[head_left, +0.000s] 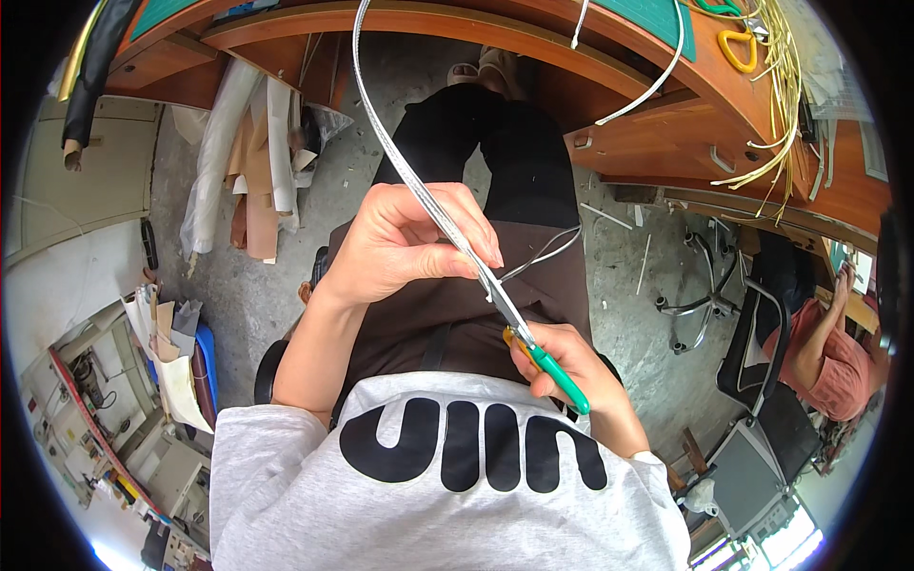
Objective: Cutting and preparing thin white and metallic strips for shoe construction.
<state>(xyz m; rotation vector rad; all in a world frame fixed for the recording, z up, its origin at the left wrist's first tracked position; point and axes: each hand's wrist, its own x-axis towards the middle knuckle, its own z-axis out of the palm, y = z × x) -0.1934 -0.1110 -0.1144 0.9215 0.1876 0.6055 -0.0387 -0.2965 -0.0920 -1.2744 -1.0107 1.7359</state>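
A long, narrow grey-and-white strip (390, 147) runs from the table edge at the top down to my lap. My left hand (409, 243) pinches it between thumb and fingers, close to its lower end. My right hand (571, 362) grips scissors (562, 379) with a green handle and a bit of yellow beside it. Their metal blades point up and left and meet the strip just below my left fingertips. Whether the blades are parted is too small to tell. A thin pale loop (552, 252) trails from the strip across my brown apron (390, 328).
A wooden workbench (428, 29) spans the top. On its right lie yellow-handled scissors (738, 50) and hanging bundles of yellowish strips (783, 114). Wrapped rolls (219, 157) lean at the left. A swivel chair (705, 295) and another person (828, 366) are at the right.
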